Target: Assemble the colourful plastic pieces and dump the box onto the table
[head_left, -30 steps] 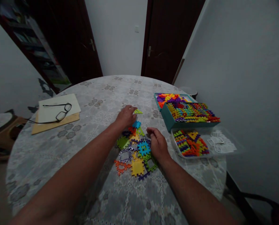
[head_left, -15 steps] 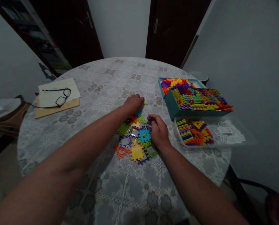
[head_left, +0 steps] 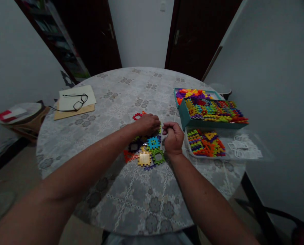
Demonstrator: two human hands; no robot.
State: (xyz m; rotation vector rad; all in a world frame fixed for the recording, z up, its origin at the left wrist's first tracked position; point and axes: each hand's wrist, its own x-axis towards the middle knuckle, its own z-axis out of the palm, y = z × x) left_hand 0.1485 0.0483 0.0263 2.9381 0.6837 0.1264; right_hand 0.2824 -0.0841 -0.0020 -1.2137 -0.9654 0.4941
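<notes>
A pile of interlocking plastic tiles lies mid-table, with a turquoise square (head_left: 153, 143), a yellow square (head_left: 144, 159), a green frame (head_left: 158, 156) and an orange piece (head_left: 130, 156) showing. Over its far part, my left hand (head_left: 149, 125) is curled downward, its fingertips closed on a lime-green interlocking tile (head_left: 160, 128) that mostly hides beneath them. A red tile (head_left: 137, 116) sticks out beyond that hand. My right hand (head_left: 174, 137) rests at the pile's right edge, thumb and fingers curled inward; what lies inside them, if anything, is hidden.
At the right stand a teal box (head_left: 205, 123) packed with coloured tiles, its lid (head_left: 176, 96) holding more pieces, and a clear plastic tray (head_left: 190, 153) with tiles and white pieces. Glasses (head_left: 78, 105) lie on papers (head_left: 90, 97) at the left of the round table (head_left: 126, 200).
My left hand has come back toward me over the pile, uncovering red and orange tiles beyond it. My right hand's fingers have curled in more. The whole view has shifted slightly.
</notes>
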